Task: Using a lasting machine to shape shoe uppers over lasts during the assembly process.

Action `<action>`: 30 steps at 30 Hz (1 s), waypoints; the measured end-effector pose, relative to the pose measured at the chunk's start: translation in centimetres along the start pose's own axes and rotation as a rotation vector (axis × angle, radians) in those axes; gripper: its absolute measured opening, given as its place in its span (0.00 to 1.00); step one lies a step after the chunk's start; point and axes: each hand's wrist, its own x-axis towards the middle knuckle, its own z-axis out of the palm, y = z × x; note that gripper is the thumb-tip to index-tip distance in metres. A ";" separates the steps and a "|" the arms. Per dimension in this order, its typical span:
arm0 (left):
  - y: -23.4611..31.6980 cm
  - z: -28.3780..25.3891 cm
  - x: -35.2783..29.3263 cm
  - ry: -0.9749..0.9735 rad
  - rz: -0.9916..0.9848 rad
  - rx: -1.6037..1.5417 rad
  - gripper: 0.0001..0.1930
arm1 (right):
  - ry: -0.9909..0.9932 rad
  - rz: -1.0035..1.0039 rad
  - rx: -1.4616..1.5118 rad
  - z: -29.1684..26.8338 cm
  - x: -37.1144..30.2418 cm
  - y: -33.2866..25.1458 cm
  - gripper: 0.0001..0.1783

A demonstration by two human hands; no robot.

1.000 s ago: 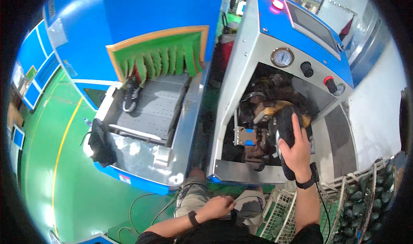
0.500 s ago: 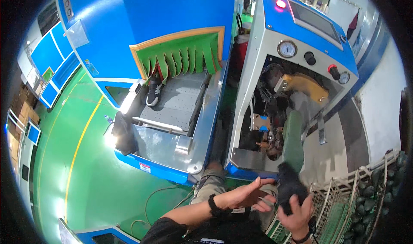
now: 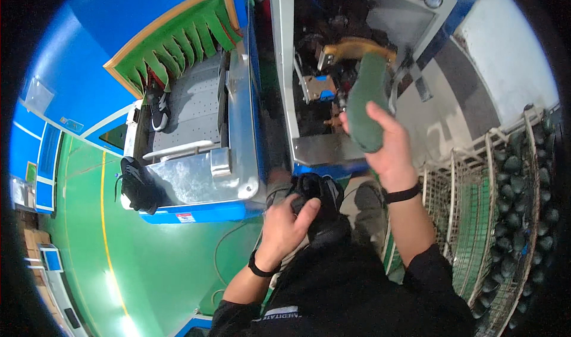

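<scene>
Our left hand point(image 3: 284, 227) holds a black sneaker point(image 3: 327, 215); our right hand point(image 3: 389, 147) grips a green shoe last point(image 3: 365, 93), its length pointing ahead.

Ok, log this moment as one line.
left hand: grips black shoe | right hand: grips green shoe last | nearby: open machine; second shoe at conveyor's near end
</scene>
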 end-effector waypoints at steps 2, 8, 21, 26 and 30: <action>-0.1 -2.3 -0.9 0.022 -0.014 -0.046 0.26 | -0.079 -0.065 -0.114 -0.4 -1.9 0.3 0.27; -1.4 -1.1 0.3 -0.039 -0.078 -0.346 0.26 | 0.056 -0.248 -0.618 -9.9 -10.9 -2.4 0.51; 1.0 11.0 0.8 -0.981 -0.075 -0.049 0.10 | 0.886 -0.167 -1.011 -15.1 -35.9 -7.7 0.53; -4.3 14.9 3.4 -0.882 0.555 -0.171 0.09 | 1.304 -0.380 -1.131 -13.5 -43.1 -8.8 0.51; 3.1 12.9 1.3 -0.932 0.018 -0.038 0.14 | 1.592 -0.546 -0.722 -14.6 -44.7 -9.9 0.52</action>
